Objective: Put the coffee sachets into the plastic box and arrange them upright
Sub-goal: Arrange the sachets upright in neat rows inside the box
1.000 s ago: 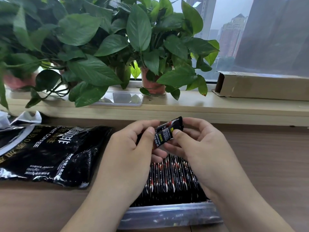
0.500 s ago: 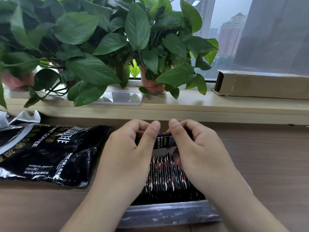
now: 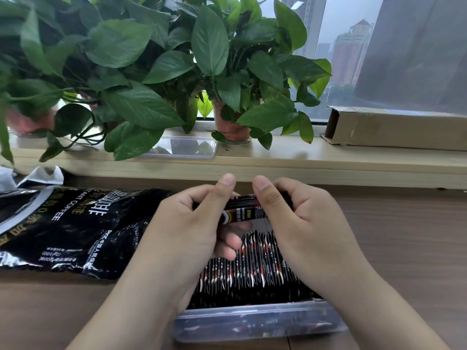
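Note:
A clear plastic box (image 3: 257, 323) lies on the wooden table in front of me. Several black coffee sachets (image 3: 252, 269) stand upright in it, packed in a row. My left hand (image 3: 184, 236) and my right hand (image 3: 303, 228) hold one black coffee sachet (image 3: 242, 210) between them, level, over the far end of the box. Both thumbs press on its top edge. My hands hide the far wall of the box and the sachet's two ends.
A large black instant coffee bag (image 3: 73, 223) lies flat left of the box. A clear lid (image 3: 184, 147), potted plants (image 3: 227, 79) and a long cardboard box (image 3: 396, 130) sit on the windowsill behind.
The sachet was tilted up between my fingertips a second ago. It has been turned level and lowered toward the far end of the box, with both hands closing in over it.

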`<state>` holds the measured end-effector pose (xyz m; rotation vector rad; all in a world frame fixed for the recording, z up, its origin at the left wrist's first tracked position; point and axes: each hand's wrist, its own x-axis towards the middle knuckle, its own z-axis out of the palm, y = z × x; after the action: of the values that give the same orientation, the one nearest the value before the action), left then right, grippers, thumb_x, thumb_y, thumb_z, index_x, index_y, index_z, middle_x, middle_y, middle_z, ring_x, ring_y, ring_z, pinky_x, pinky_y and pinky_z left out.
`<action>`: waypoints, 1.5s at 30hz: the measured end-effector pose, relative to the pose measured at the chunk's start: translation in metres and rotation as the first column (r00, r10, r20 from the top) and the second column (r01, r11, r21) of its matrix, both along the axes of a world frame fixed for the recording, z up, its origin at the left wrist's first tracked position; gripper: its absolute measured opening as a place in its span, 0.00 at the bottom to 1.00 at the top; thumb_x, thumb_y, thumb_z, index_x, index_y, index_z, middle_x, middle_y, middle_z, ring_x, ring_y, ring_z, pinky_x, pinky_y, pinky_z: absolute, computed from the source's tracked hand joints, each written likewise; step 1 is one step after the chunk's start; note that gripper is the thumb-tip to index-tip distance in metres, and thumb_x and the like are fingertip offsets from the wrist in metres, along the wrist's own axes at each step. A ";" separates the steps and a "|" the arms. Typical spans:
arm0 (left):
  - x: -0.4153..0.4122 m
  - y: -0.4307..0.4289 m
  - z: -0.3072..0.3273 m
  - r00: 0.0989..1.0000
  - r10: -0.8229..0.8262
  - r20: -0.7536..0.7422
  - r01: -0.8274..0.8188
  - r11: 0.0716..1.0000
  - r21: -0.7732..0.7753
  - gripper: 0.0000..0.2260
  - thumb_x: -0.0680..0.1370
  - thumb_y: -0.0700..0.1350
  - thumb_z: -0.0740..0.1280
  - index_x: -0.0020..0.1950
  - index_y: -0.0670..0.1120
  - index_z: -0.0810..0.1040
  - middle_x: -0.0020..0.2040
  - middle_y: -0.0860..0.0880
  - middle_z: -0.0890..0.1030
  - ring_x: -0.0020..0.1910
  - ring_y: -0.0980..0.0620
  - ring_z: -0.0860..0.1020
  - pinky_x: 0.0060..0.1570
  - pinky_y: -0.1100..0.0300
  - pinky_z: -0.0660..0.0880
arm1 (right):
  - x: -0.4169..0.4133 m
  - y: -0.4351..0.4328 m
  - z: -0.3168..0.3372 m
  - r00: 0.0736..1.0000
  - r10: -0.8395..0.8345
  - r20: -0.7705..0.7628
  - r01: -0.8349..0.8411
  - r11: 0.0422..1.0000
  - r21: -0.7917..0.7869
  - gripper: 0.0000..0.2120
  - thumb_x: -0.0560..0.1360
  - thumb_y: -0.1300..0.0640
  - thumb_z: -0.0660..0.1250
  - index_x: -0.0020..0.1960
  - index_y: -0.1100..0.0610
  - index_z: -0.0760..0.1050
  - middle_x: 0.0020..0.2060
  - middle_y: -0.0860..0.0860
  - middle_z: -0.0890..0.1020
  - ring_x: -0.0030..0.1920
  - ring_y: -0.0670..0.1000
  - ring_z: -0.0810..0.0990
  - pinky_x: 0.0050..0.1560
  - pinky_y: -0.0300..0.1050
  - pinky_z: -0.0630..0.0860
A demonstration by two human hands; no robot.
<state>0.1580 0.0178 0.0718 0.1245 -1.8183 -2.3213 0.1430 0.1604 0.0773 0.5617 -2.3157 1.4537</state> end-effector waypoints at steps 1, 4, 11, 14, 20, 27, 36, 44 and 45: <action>0.000 0.000 -0.001 1.000 0.004 -0.013 -0.004 1.000 -0.014 0.12 0.75 0.52 0.71 0.40 0.44 0.84 0.23 0.49 0.78 0.20 0.54 0.73 0.19 0.65 0.69 | -0.001 0.001 0.000 1.000 -0.002 -0.012 0.003 0.999 0.042 0.22 0.77 0.38 0.58 0.43 0.52 0.82 0.30 0.48 0.83 0.31 0.45 0.78 0.35 0.42 0.73; -0.001 -0.005 -0.002 0.996 0.044 -0.074 -0.049 0.996 -0.068 0.11 0.76 0.48 0.72 0.38 0.42 0.85 0.27 0.43 0.82 0.21 0.53 0.73 0.20 0.65 0.70 | -0.005 0.009 -0.001 0.999 0.042 -0.001 -0.041 0.982 0.184 0.23 0.77 0.34 0.53 0.52 0.46 0.80 0.37 0.39 0.82 0.39 0.40 0.80 0.38 0.33 0.72; -0.005 -0.015 -0.004 0.984 0.042 -0.173 -0.084 0.966 -0.244 0.12 0.75 0.48 0.72 0.36 0.41 0.85 0.28 0.41 0.82 0.22 0.51 0.73 0.21 0.62 0.70 | -0.007 0.017 0.004 0.896 0.153 -0.417 0.035 0.912 0.409 0.13 0.70 0.52 0.73 0.53 0.53 0.84 0.46 0.44 0.81 0.50 0.46 0.79 0.51 0.38 0.76; -0.002 -0.012 -0.003 0.980 0.007 -0.198 -0.085 0.918 -0.387 0.12 0.76 0.50 0.71 0.35 0.46 0.85 0.22 0.46 0.78 0.19 0.52 0.73 0.22 0.64 0.68 | -0.006 0.015 0.004 0.858 0.156 -0.490 0.078 0.902 0.424 0.10 0.69 0.56 0.77 0.49 0.56 0.86 0.41 0.47 0.82 0.44 0.49 0.80 0.46 0.41 0.77; 0.001 -0.001 -0.001 0.980 -0.017 -0.197 -0.065 0.914 -0.401 0.15 0.79 0.51 0.67 0.37 0.44 0.84 0.22 0.45 0.78 0.19 0.51 0.73 0.22 0.65 0.69 | 0.000 0.020 0.010 0.898 0.154 -0.413 0.061 0.884 0.463 0.05 0.68 0.58 0.75 0.44 0.56 0.86 0.37 0.46 0.82 0.37 0.46 0.79 0.39 0.41 0.77; -0.011 -0.032 0.006 0.928 0.072 -0.366 -0.277 0.790 -0.547 0.08 0.71 0.57 0.66 0.44 0.58 0.83 0.38 0.54 0.86 0.33 0.51 0.83 0.38 0.45 0.83 | -0.003 0.064 0.033 0.962 -0.221 -0.161 0.249 0.951 0.184 0.04 0.66 0.56 0.77 0.34 0.50 0.83 0.27 0.43 0.82 0.25 0.44 0.77 0.26 0.29 0.69; -0.046 0.018 0.011 0.589 -0.805 -0.073 -0.201 -0.059 -0.978 0.15 0.74 0.38 0.64 0.57 0.47 0.85 0.59 0.53 0.84 0.60 0.54 0.79 0.60 0.59 0.76 | -0.011 0.092 0.037 0.893 -0.415 0.174 0.430 0.901 -0.054 0.08 0.65 0.51 0.78 0.32 0.54 0.83 0.26 0.48 0.84 0.21 0.44 0.71 0.21 0.32 0.65; -0.071 0.043 -0.009 0.481 -0.851 0.211 -0.089 -0.287 -0.954 0.29 0.71 0.39 0.61 0.73 0.49 0.74 0.72 0.51 0.77 0.75 0.53 0.68 0.74 0.62 0.51 | -0.011 0.091 0.033 0.896 -0.375 0.236 0.370 0.927 0.067 0.09 0.65 0.48 0.78 0.34 0.53 0.84 0.24 0.53 0.82 0.21 0.46 0.69 0.17 0.32 0.61; -0.072 0.043 -0.012 0.481 -0.848 0.221 -0.086 -0.297 -0.951 0.28 0.71 0.40 0.60 0.73 0.49 0.74 0.71 0.51 0.78 0.75 0.52 0.69 0.74 0.61 0.52 | -0.011 0.091 0.033 0.894 -0.373 0.249 0.361 0.928 0.097 0.10 0.66 0.48 0.78 0.34 0.54 0.84 0.23 0.52 0.81 0.20 0.46 0.68 0.16 0.31 0.61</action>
<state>0.0856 0.0606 0.0601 -1.7319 -2.6778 -0.0090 0.1324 0.2513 0.1103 -0.0721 -2.4877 1.3557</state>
